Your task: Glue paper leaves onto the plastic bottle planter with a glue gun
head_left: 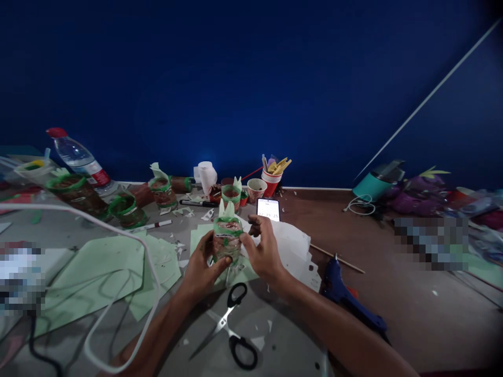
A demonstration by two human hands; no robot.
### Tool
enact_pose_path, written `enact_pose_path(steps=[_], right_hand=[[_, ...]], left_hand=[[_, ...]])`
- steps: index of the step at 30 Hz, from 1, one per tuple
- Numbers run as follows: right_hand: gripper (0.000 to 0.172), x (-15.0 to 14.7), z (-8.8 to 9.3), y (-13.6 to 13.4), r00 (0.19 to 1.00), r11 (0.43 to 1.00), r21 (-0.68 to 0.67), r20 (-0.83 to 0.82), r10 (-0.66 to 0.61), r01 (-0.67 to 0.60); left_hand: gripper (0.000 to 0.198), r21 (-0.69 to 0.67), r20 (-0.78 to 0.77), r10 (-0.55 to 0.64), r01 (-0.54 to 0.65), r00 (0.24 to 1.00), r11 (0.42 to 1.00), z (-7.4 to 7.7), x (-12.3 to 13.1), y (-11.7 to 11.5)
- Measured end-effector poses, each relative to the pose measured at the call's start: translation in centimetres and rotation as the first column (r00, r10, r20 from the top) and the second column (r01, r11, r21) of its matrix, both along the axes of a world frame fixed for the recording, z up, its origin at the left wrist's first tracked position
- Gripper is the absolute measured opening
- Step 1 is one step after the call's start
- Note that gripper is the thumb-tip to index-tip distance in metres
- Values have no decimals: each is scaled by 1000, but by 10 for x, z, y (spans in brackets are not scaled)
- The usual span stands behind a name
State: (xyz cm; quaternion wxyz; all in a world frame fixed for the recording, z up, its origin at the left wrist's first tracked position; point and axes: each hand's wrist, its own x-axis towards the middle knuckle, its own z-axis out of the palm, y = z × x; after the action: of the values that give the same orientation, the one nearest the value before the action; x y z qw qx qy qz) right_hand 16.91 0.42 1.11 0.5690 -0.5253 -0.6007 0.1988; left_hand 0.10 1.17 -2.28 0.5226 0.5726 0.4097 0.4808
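Note:
A small clear plastic cup [227, 238] with a green paper band and green paper points on its rim is held over the table between both hands. My left hand [202, 264] wraps round its left side, fingers closed on it. My right hand [264, 250] grips its right side with thumb and fingers. Light green paper sheets [98, 269] lie under and left of the hands. Black-handled scissors [232, 327] lie open just in front of my wrists.
A blue glue gun [346, 298] lies to the right, a thin wooden stick [338, 258] behind it. A lit phone [268, 209], paper cups [257, 189], a marker [196, 203], a tissue roll [205, 175], several similar decorated cups [128, 209] and a water bottle [80, 159] stand behind. A white cable [118, 241] loops at left.

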Motion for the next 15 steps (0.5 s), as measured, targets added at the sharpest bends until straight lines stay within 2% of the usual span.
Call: enact_pose_path(steps=[3,6,8,11,15], right_hand=[[28,3,3,0,982,998,-67,-188,-8,-5],[23,6,5,0,965,998,-58,-258,-52,38],[18,6,6,-1,975,999,-4,-219,-48,48],[12,2,8,-6,997,993,122,-73,19,-11],[15,-4,9,-13,992,974,207,105,70,-90]], left_hand=[[68,-9,19,-3,4,1000,1000,1,-2,2],[70,-5,-27,43,-43,999,999,3,-3,4],[71,16,-79,85,-84,993,996,4,-4,4],[69,90,-160,177,-164,971,982,2,-5,5],[69,251,-272,308,-242,912,937,-1,-7,6]])
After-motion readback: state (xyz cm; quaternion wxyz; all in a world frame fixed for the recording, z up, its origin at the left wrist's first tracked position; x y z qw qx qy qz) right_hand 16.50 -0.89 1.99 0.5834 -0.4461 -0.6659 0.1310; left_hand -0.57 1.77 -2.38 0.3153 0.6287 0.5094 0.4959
